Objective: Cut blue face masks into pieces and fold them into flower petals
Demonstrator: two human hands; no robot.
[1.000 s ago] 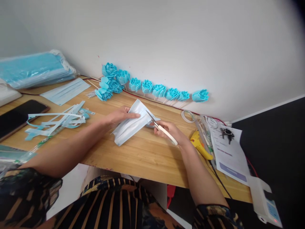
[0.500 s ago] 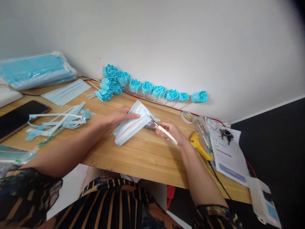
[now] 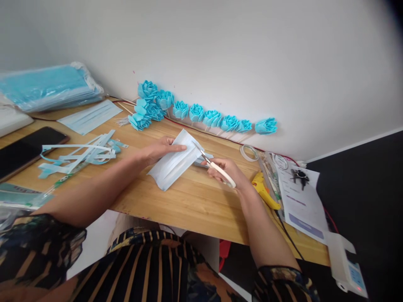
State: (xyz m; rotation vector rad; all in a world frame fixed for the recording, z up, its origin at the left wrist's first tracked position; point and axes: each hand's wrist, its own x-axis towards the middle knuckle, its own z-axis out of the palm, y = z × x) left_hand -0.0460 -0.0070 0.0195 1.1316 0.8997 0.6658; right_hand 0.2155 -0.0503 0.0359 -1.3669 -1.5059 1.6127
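Note:
A pale blue pleated mask sheet point(image 3: 176, 164) is held above the wooden table by my left hand point(image 3: 160, 150), thumb on top and fingers behind it. My right hand point(image 3: 224, 170) is closed round white-handled scissors point(image 3: 223, 173), whose blades lie at the sheet's right edge. A strip at that edge hangs beside the blades, partly hidden by my right fingers. Left of my hands lies a pile of cut pale blue strips point(image 3: 91, 154).
Several blue paper-like flowers point(image 3: 212, 118) line the wall. A tape roll point(image 3: 248, 153), yellow glue gun point(image 3: 265, 191), keys point(image 3: 300, 178) and papers lie right. At left are a phone point(image 3: 31, 149), another mask sheet point(image 3: 91, 117) and bagged masks point(image 3: 47, 87).
The view has shifted slightly. The sheet has tilted a little in my left hand and its lower part looks flatter. The scissors remain at its right edge.

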